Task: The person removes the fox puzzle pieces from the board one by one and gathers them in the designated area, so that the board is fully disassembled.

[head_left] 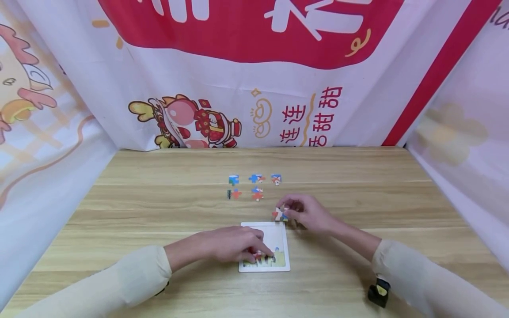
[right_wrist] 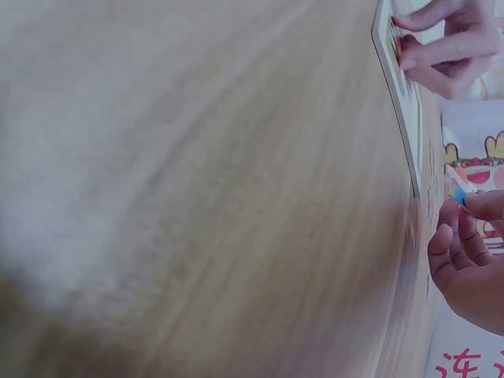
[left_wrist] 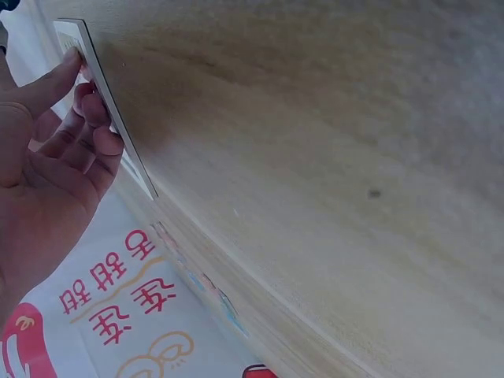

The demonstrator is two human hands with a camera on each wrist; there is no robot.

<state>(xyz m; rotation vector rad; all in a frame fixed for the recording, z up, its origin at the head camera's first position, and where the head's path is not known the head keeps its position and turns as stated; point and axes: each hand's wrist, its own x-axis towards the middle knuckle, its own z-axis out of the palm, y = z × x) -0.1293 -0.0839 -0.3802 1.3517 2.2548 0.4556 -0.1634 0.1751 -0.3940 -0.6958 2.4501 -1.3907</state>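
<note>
Puzzle tray (head_left: pixel 283 265): it lies flat on the table (head_left: pixel 159 207) right in front of you, between your two hands, its long axis running away from you toward the backdrop. The near strip already carries fitted pieces; the far part is bare white.
Left hand (head_left: pixel 234 244): your fingers lie across the tray's near left part, tips pressing on the fitted pieces there. In the left wrist view the fingers (left_wrist: pixel 94 110) are bent against the tray's edge (left_wrist: pixel 118 126); they pin rather than pinch.
Right hand (head_left: pixel 308 212): you pinch one loose piece (head_left: pixel 279 214) between thumb and fingertips, just off the tray's far right corner and slightly above the table. The right wrist view shows only a sliver of blue at your fingertip (right_wrist: pixel 461 197).
Piece heading: too small to tell which way its tabs point.
Spare pieces (head_left: pixel 254 185): five more sit in two short rows farther out on the table, well apart from the tray.
Step in hand: as I judge it, you are carrying a picked piece toward the tray.
Next move: it likely calls for turning the piece until it matches the open area, lowering it flat, and keeping your left hand steadying the tray.
</note>
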